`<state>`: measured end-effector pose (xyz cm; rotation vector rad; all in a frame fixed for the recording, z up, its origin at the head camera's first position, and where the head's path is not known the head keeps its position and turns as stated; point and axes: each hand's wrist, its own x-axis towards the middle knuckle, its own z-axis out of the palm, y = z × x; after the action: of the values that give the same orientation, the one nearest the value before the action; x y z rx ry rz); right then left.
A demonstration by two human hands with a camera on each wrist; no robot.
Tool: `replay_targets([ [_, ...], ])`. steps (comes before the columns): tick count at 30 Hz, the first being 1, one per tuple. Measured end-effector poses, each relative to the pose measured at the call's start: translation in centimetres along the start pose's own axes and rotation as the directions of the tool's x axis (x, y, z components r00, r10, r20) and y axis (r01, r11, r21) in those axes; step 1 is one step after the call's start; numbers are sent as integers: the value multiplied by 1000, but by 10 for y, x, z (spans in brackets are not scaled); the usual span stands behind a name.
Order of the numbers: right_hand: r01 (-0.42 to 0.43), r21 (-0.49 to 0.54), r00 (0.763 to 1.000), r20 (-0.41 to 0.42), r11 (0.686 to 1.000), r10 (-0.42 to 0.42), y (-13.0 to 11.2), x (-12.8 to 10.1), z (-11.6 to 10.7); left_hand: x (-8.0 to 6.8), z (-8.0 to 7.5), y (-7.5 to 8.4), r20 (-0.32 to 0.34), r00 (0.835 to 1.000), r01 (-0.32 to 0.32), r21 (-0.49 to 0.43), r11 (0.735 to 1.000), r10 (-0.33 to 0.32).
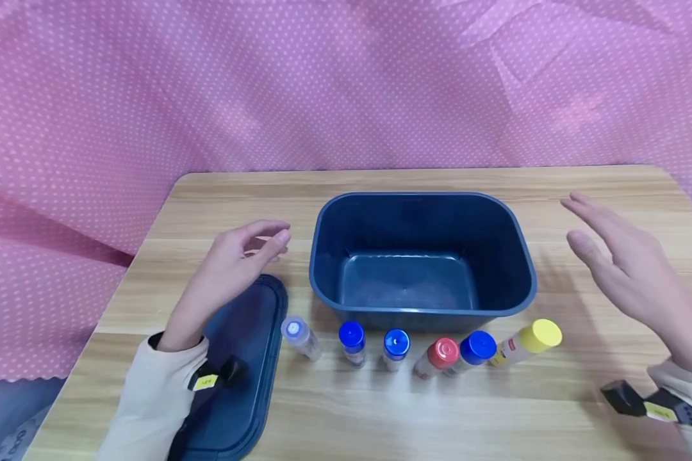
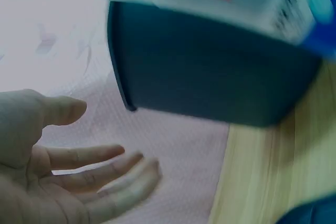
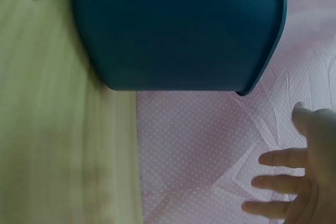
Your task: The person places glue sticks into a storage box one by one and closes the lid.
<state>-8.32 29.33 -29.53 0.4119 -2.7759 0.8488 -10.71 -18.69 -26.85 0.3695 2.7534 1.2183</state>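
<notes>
A dark blue plastic bin (image 1: 421,312) stands upright on the table, with nothing inside. My left hand (image 1: 233,259) hovers to the left of the bin, fingers loosely bent, holding nothing. To the bin's right my right hand (image 1: 628,269) is raised with fingers extended, also holding nothing. In front of the bin stands a row of glue sticks: one with a pale cap (image 1: 301,336), several with blue caps (image 1: 352,339), one with a red cap (image 1: 438,355) and a larger one with a yellow cap (image 1: 539,336). Neither hand touches the bin or the glue sticks.
The dark blue lid (image 1: 236,384) lies flat at the table's left, under my left forearm. A pink dotted cloth (image 1: 346,89) hangs behind the wooden table (image 1: 427,422) and down its left side. Black cameras are strapped to both wrists.
</notes>
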Motion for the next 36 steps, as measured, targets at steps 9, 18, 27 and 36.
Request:
replay_targets([
  [9,78,90,995,-64,993,-73,-17,-35,7,5,8,-2,200,980,77,-466,882,21],
  [18,144,648,984,-17,748,-175,-16,-63,26,10,15,-16,401,880,167,-763,625,255],
  [27,146,791,975,-13,594,-222,-20,-78,42,12,19,-16,417,877,247,-817,521,238],
  [36,115,782,980,12,612,-200,-24,-79,49,11,20,-18,410,885,269,-837,477,221],
])
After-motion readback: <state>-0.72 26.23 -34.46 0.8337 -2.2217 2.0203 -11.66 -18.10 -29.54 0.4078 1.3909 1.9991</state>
